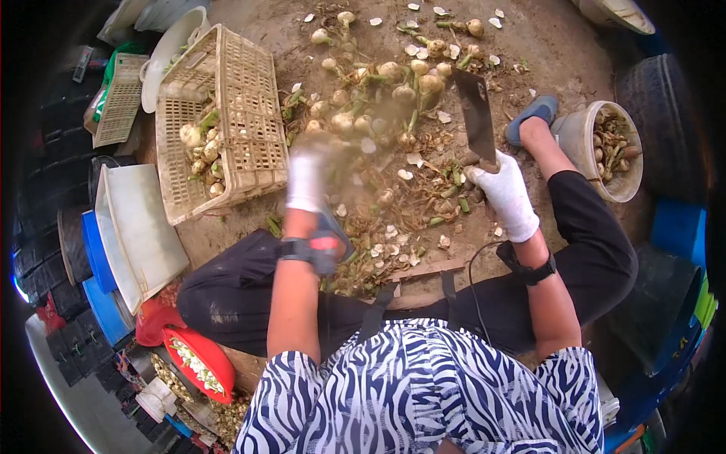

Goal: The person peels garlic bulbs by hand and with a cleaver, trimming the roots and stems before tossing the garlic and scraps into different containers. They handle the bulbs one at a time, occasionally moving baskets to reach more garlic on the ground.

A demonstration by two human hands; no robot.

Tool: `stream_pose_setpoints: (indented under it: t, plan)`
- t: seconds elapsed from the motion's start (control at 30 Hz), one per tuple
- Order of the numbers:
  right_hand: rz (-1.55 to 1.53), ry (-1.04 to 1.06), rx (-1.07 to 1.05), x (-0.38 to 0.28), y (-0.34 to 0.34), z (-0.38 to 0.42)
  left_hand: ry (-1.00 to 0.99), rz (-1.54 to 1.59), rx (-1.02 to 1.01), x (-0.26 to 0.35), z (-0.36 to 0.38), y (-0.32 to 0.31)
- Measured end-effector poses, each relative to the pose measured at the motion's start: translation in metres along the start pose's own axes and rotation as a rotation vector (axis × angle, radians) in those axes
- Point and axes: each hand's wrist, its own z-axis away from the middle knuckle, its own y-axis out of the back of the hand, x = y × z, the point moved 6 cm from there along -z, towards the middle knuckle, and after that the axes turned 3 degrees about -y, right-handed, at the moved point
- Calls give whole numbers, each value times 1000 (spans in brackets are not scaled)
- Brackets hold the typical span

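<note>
My right hand (pixel 505 195), in a white glove, is closed around the handle of a cleaver. The dark, broad cleaver blade (pixel 475 113) points up and away from me over the ground. My left hand (pixel 308 170), also gloved in white, is smeared by motion beside the right side of the plastic crate; its fingers and anything in them cannot be made out. Ahead lies a loose pile of pale round bulbs (pixel 389 72) with green stems. Cut roots, stem pieces and white slices (pixel 406 174) are strewn between my legs.
A slatted crate (pixel 249 113) with several bulbs inside leans at the left. A bucket (pixel 563 136) of trimmings stands by my right foot. White tub (pixel 140 227) and red bowl (pixel 227 371) of white pieces are at the left; a black tyre-like round object (pixel 665 129) is at far right.
</note>
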Motion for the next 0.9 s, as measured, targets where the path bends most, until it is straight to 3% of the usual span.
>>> stream_pose_setpoints:
  t: [0.03,0.07,0.17,0.2,0.23,0.27,0.33,0.37,0.4,0.43,0.5,0.53,0.6,0.67,0.7,0.73,0.8,0.9]
  plan:
    - [-2,-48,20,0,1,0,-44,-488,-24,-19,7,-43]
    - [4,-56,21,1,0,1,170,-431,-283,-38,24,-86]
    - [9,-97,21,8,-1,5,604,-456,-191,-116,73,-124]
    - [11,-107,23,9,-2,4,850,-509,-166,-126,86,-129]
    - [30,-106,18,10,-3,3,894,-603,-204,-127,91,-139]
    - [47,-103,15,9,-3,2,895,-602,-210,-127,93,-143]
    - [79,-68,35,12,-3,-1,979,-286,33,-129,96,-146]
    - [95,-48,55,12,-2,0,1044,-61,57,-86,83,-142]
    - [108,-23,74,12,-2,-1,1041,-60,61,-88,82,-139]
    - [103,-14,73,19,-3,-4,837,173,12,-82,68,-143]
    - [317,208,155,22,-3,-3,622,388,-40,-64,54,-141]
    - [315,221,160,15,-4,-1,353,280,-74,-24,33,-134]
    - [699,263,111,-4,-17,9,63,167,-104,30,4,-128]
    - [779,472,110,-14,-26,20,193,290,-283,51,-10,-137]
    - [849,493,76,-17,-29,23,517,426,-154,57,-5,-137]
    - [917,512,39,-19,-33,26,189,102,-241,86,-6,-130]
    - [952,538,31,-23,-37,32,-18,-35,-175,110,-8,-125]
    - [997,580,10,-29,-40,40,-72,-263,-156,140,-4,-116]
